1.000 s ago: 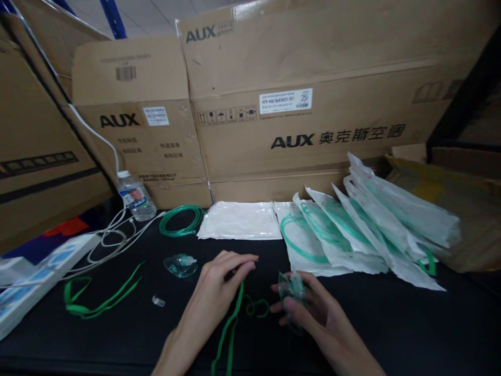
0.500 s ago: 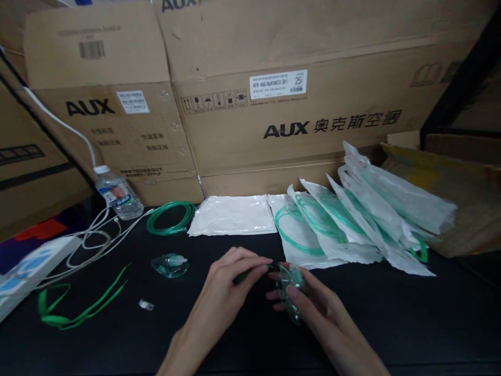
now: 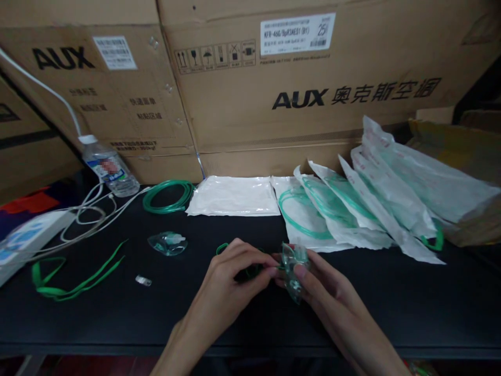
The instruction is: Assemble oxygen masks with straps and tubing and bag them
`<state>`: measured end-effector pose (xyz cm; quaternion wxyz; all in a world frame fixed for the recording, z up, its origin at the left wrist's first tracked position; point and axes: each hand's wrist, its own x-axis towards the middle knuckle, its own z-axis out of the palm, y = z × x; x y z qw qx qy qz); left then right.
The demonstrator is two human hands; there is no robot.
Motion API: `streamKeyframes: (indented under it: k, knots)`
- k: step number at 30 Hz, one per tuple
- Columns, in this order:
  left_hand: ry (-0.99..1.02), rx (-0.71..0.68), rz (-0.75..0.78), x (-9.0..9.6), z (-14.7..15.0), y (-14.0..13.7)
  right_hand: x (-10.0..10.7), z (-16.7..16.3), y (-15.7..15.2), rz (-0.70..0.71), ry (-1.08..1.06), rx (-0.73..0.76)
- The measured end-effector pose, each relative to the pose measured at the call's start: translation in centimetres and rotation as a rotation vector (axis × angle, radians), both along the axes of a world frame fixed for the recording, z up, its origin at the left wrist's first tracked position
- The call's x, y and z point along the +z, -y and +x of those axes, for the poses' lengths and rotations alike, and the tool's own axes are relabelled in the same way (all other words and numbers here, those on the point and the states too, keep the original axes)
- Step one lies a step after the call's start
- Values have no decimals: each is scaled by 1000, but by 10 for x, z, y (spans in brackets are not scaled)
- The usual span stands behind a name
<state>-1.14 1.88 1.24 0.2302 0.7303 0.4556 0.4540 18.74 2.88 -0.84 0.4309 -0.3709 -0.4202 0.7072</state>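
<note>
My right hand (image 3: 326,284) grips a clear green oxygen mask (image 3: 290,277), thumb on its near side and fingers behind. Its translucent connector (image 3: 300,254) points up. My left hand (image 3: 237,274) pinches a green elastic strap (image 3: 222,248) between thumb and forefinger, right at the mask's left edge. Most of that strap is hidden behind the left hand, and I cannot tell whether its end passes through the mask. Left of my hands lie a second mask (image 3: 168,243), a loose green strap (image 3: 78,290) and a small clear plastic piece (image 3: 143,281).
Coiled green tubing (image 3: 168,197) and a white packet (image 3: 235,196) lie at the back. Several sealed bags with tubing (image 3: 336,209) lean at the right. A bottle (image 3: 111,167), white cables and a power strip (image 3: 35,235) occupy the left. Large cartons (image 3: 227,115) wall off the back.
My view has tilted downward, showing the table's front edge. The left fingertips have come up against the mask's edge with the strap. The right hand keeps its hold on the mask.
</note>
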Motion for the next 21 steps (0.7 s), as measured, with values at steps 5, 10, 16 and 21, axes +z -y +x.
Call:
streamKeyframes:
  k: [5, 10, 16, 21]
  knots:
    - [-28, -7, 13, 0, 0, 0, -1, -1, 0, 53, 103, -61]
    - [-49, 4, 68, 1, 0, -1, 2, -2, 1, 100, 140, -83]
    - [-89, -9, 112, -1, -1, -2, 1, -3, -1, 174, 160, -132]
    - [-168, -39, 148, -5, -3, -2, 1, -6, -2, 204, 161, -178]
